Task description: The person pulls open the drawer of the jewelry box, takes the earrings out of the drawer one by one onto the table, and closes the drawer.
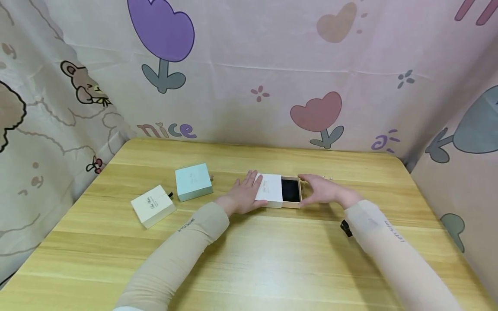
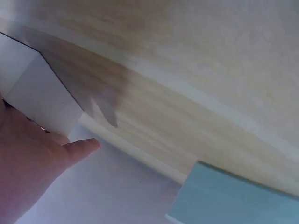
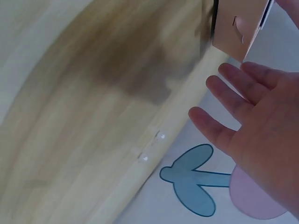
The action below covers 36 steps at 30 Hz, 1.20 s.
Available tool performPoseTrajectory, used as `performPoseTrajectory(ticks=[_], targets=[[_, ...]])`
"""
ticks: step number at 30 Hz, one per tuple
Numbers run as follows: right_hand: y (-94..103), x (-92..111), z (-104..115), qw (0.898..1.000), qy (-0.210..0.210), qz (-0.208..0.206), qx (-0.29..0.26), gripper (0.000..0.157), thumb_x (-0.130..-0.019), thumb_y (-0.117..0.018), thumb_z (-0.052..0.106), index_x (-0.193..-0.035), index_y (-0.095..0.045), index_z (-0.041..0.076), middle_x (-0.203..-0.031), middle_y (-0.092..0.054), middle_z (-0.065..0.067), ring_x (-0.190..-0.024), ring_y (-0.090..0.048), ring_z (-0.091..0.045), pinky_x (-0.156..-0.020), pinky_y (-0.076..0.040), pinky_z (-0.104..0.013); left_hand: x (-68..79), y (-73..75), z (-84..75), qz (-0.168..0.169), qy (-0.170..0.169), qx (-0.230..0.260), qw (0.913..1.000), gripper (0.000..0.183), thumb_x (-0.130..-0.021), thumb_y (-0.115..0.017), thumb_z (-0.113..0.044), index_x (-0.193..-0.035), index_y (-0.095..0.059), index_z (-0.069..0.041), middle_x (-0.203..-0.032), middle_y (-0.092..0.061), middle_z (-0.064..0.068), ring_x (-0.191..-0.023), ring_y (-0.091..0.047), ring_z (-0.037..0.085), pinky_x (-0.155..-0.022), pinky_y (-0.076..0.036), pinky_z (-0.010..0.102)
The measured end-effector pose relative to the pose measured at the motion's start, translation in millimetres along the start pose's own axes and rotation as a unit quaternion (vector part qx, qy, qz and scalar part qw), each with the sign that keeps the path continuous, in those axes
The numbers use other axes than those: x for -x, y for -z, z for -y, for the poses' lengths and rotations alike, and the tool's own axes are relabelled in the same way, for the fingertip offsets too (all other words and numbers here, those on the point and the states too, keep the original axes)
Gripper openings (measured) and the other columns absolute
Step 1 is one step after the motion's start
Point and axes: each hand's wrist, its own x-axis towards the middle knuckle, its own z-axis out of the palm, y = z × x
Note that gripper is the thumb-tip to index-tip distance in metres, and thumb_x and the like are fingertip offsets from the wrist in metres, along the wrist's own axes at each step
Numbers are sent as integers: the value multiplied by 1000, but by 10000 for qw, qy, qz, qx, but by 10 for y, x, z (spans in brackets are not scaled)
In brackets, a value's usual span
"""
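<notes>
In the head view my left hand [image 1: 246, 193] holds the left end of a white drawer-style jewelry box [image 1: 271, 185], thumb along its near side and index finger near the far corner. One finger sticks out straight beside the box in the left wrist view. From the box's right end the tan drawer [image 3: 238, 23] stands partly out, showing a black lining [image 1: 290, 190]. My right hand [image 1: 320, 188] is at that drawer end, thumb and index finger at its two corners. The right wrist view shows its other fingers [image 3: 212, 123] spread and fairly straight. The left palm's contact is hidden.
Left of my hands lie a light blue box [image 1: 193, 181] and a cream box [image 1: 153, 205]. Two tiny shiny pieces [image 3: 161, 136] lie near the table's back edge. A small black object [image 1: 346, 228] shows beside my right forearm. Patterned cloth [image 1: 233, 103] hangs behind the table.
</notes>
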Motion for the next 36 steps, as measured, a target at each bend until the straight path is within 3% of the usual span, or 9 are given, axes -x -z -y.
performPoseTrajectory(ticks=[8, 13, 20, 36], targets=[[-15, 8, -5, 9997, 8, 3, -254, 98, -74, -77, 33, -144, -22, -8, -149, -28, -27, -136, -28, -45, -111, -23, -56, -13, -66, 165, -251, -329, 586, 9974, 95, -89, -47, -59, -150, -2, -2, -158, 3, 15, -147, 2, 27, -117, -14, 50], [-1, 9, 11, 9994, 26, -23, -341, 97, -74, -77, 31, -144, -22, -8, -148, -30, -26, -135, -29, -44, -111, -23, -55, 34, -15, 216, -258, -241, 461, 9983, 97, -88, -51, -57, -149, -3, 2, -158, 1, 17, -146, 0, 28, -116, -15, 51], [-9, -1, 5, 9994, -37, -4, -341, 97, -74, -77, 31, -145, -22, -6, -146, -33, -27, -134, -32, -44, -110, -26, -55, 48, 15, 201, 29, -139, 101, 9998, 93, -91, -42, -60, -150, 0, -1, -158, 2, 15, -147, 2, 26, -116, -12, 54], [-12, -19, 16, 9995, -94, 12, -305, 98, -73, -77, 31, -145, -22, -6, -145, -35, -27, -133, -35, -43, -110, -27, -54, 41, 19, 177, 154, -60, 35, 9999, 93, -91, -39, -61, -150, 3, -2, -158, 5, 14, -147, 2, 26, -116, -10, 54]])
